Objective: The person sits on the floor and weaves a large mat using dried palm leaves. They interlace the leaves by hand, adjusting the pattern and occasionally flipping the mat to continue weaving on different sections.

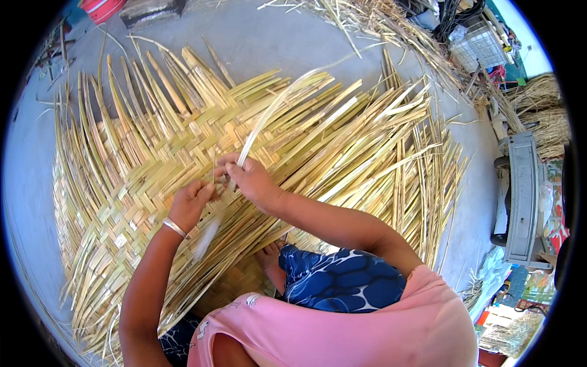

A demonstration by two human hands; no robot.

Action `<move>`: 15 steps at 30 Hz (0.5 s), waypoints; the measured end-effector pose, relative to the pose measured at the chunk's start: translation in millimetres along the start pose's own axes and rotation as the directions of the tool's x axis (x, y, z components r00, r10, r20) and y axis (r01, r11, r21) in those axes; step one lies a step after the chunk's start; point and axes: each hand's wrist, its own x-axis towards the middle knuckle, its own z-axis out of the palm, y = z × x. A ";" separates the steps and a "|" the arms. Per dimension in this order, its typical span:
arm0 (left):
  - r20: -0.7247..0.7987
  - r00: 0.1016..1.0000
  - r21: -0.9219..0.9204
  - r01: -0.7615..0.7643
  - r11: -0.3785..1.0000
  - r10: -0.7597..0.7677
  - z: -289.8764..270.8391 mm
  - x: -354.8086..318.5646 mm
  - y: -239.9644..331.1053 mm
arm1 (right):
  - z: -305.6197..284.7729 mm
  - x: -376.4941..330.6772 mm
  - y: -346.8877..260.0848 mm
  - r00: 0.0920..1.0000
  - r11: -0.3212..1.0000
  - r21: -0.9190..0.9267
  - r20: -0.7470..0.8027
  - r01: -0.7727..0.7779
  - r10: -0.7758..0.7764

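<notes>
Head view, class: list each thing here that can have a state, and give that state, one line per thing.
Woven mat: part woven, loose strip ends fanning out at its edges.
Long pale strip: lifted, curving up off the mat.
Right hand: pinching the long pale strip.
Left hand: closed, fingers curled at the strip's lower end.
Bangle: worn on the left wrist.
Plastic crate: upright among straw.

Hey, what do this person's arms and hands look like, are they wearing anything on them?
Both forearms are bare from the elbow down, with no gloves on the left hand or the right hand. A thin silver-coloured bracelet circles the left wrist. No rings can be made out. The pink top is short-sleeved, its sleeve ending at the right upper arm.
</notes>
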 end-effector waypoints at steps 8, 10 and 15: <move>-0.289 0.919 -0.114 -0.310 0.944 0.267 -7.2 -1.1 127.1 | 51.4 -6.8 -1.3 0.868 0.451 -0.745 0.375 0.491 -0.326; -0.343 0.888 0.158 -0.267 0.951 0.307 -31.2 -8.4 163.7 | 47.9 -1.9 2.6 0.760 0.176 -0.766 0.525 0.618 -0.382; -0.458 0.663 0.333 -0.490 0.806 0.592 -140.4 -41.3 171.9 | 43.2 -2.6 -66.6 0.946 0.674 -0.673 0.294 0.305 -0.134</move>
